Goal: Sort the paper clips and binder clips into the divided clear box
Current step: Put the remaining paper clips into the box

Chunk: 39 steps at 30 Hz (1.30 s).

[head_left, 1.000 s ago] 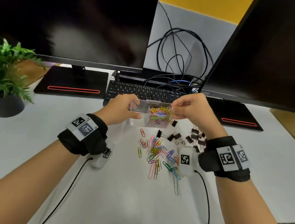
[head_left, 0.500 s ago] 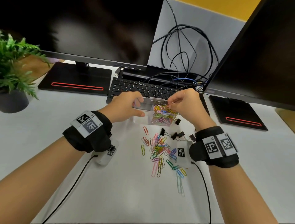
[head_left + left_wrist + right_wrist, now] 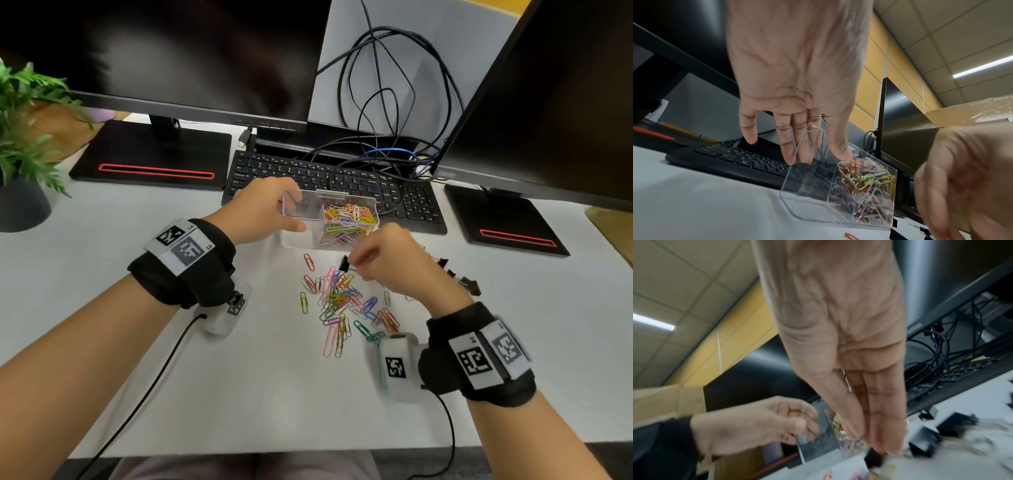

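Note:
The divided clear box [image 3: 295,205] [image 3: 807,194] stands in front of the keyboard. Its right compartment is full of coloured paper clips [image 3: 346,222] [image 3: 863,186]; the left compartment looks empty. My left hand [image 3: 267,214] [image 3: 797,97] grips the box's left end, thumb on the near wall and fingers over the rim. More loose paper clips [image 3: 342,301] lie just before the box. My right hand [image 3: 383,263] [image 3: 859,386] is low over the pile, fingers straight and together, tips at a black binder clip [image 3: 343,263]. Blur hides whether it pinches the clip. Other binder clips [image 3: 469,284] [image 3: 925,439] lie to the right.
A black keyboard [image 3: 335,178] sits right behind the box, with tangled cables [image 3: 376,102] beyond. Two monitor bases [image 3: 154,154] [image 3: 507,222] flank it. A potted plant [image 3: 20,137] stands far left. Wrist camera cords trail toward the desk's near edge.
My right hand left the box's right compartment and came down toward me to the binder clip at the pile's top. The left hand kept its hold on the box.

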Motion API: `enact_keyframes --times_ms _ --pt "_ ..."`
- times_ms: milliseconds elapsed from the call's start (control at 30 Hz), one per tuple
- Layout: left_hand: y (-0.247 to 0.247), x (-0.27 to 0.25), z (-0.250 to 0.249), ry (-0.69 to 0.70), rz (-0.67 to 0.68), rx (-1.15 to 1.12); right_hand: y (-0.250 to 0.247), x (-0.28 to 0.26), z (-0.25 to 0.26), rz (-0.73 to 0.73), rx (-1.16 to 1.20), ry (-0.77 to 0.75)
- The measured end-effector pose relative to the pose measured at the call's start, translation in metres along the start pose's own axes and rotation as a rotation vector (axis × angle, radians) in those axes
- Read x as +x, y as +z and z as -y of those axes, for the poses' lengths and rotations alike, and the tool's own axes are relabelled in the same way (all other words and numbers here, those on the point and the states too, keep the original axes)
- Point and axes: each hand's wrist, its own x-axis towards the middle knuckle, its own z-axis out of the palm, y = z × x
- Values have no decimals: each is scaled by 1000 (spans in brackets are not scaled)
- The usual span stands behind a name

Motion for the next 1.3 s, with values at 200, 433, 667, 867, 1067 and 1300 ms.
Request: enact_keyframes --times_ms 200,433,667,867,1067,1300 --pt "-1 -3 -4 0 -4 10 18 0 1 110 -188 14" --pt "-1 -5 -5 -4 4 15 0 -17 -2 172 -78 2" --pt "-2 -5 -8 -1 -2 -3 -13 -39 -25 349 -259 424" --pt "-1 -5 -9 0 -3 7 2 -27 -11 324 -190 319" --pt "-1 -6 -9 1 -3 9 -5 -35 -14 320 -39 280" --pt "-1 -7 -11 5 -3 14 -2 -56 -20 522 -295 414"
